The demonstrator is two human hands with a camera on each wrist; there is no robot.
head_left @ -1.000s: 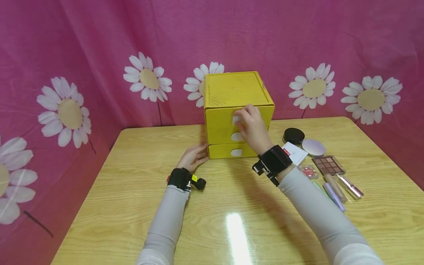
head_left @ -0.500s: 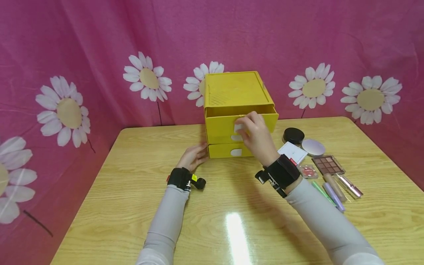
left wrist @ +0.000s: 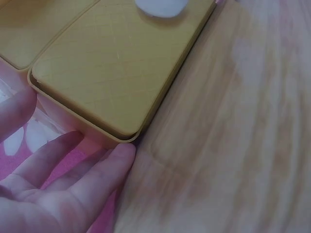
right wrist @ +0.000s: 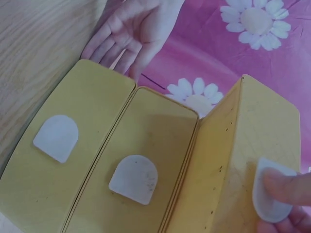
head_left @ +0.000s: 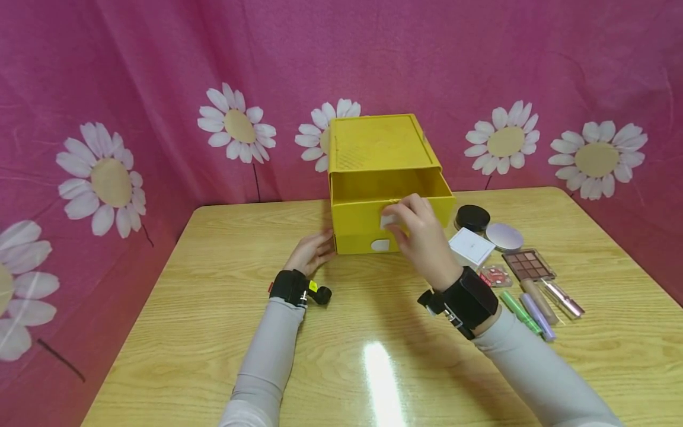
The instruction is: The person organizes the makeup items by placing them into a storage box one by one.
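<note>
A yellow three-drawer box (head_left: 379,139) stands at the back of the wooden table. Its top drawer (head_left: 354,222) is pulled out toward me, and yellow inner walls show. My right hand (head_left: 424,240) pinches that drawer's white tab (right wrist: 267,213) between thumb and fingers. Closed below it are the middle drawer (right wrist: 150,116) and the bottom drawer (right wrist: 87,92), each with a white tab. At the box's lower left side is my left hand (head_left: 309,254), its fingertips (left wrist: 124,151) touching the lower edge. The left fingers are only slightly bent and curl round nothing.
Makeup lies to the right: a round black-lidded jar (head_left: 472,218), a pale round compact (head_left: 504,237), a white box (head_left: 472,246), an eyeshadow palette (head_left: 529,264), a small red-patterned case (head_left: 496,276) and several tubes, one green (head_left: 520,313). A pink flowered curtain (head_left: 437,65) hangs behind.
The top drawer was closed and has slid out toward me, with my right hand drawing back on its tab. My left hand has stayed at the box's side.
</note>
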